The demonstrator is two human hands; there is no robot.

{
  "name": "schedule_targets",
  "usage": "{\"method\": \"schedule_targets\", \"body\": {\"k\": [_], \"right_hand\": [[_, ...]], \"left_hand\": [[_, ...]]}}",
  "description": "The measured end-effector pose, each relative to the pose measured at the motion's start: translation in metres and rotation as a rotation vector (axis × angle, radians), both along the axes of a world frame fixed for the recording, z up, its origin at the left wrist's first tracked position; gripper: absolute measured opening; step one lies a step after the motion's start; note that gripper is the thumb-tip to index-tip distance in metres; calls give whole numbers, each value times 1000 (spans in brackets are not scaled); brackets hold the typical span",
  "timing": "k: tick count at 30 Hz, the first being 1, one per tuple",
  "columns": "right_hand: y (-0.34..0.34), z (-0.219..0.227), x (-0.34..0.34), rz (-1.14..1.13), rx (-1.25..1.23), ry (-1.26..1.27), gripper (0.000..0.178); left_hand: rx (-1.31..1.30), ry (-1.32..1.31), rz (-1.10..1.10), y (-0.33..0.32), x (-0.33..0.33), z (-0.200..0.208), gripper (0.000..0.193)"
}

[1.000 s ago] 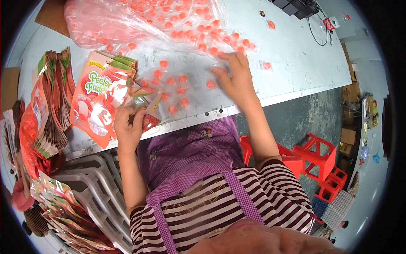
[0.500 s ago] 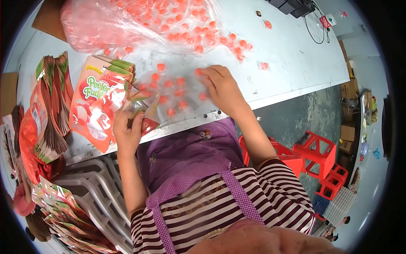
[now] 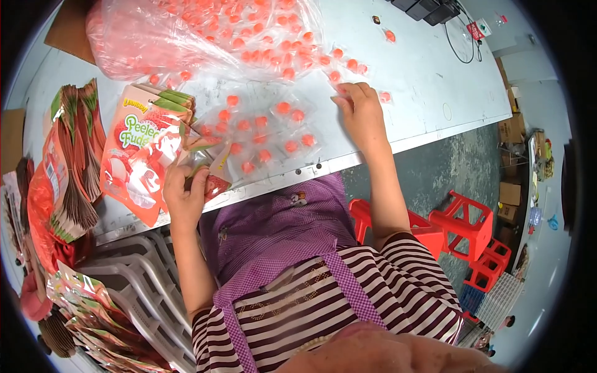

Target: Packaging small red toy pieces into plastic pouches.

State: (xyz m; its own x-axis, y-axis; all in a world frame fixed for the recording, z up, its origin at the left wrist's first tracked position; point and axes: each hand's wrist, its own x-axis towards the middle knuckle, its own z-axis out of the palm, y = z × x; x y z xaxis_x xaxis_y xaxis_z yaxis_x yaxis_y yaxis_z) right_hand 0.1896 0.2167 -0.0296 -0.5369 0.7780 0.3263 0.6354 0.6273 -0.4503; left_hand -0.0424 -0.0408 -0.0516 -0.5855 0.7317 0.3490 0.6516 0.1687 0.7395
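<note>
A red pouch [image 3: 216,185] was gripped between the thumb and fingers of the left hand [image 3: 185,189]. The right hand [image 3: 362,115] was held with fingers bent; whether anything was pinched could not be told. Wrapped candies [image 3: 260,121] were spread between both hands, and a clear bag [image 3: 155,37] was placed beyond them.

left hand [image 3: 185,193], one, thumb and fingers pinching a pouch [image 3: 217,184]; right hand [image 3: 365,118], one, fingers bent, at the edge of the candies [image 3: 352,64] beside a clear bag [image 3: 155,37]. on the table [image 3: 429,93], loose candies [image 3: 298,116] between the hands, a stack [image 3: 134,143] of pouches to the left. on the floor, red stools [image 3: 466,227].
</note>
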Motion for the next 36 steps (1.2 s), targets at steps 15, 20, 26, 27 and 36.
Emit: {"method": "schedule_targets", "body": {"k": [15, 20, 26, 27, 36], "right_hand": [[13, -2, 30, -226, 327, -44, 34], [13, -8, 38, -190, -71, -32, 38], [-15, -3, -9, 216, 71, -103, 46], [-14, -3, -14, 235, -4, -107, 49], [-37, 0, -8, 461, -131, -68, 72]], "left_hand": [[-3, -17, -5, 0, 1, 4, 24], [-16, -22, 6, 2, 2, 6, 25], [1, -5, -16, 0, 2, 1, 20], [4, 0, -15, 1, 2, 3, 20], [29, 23, -59, 2, 4, 5, 15]]}}
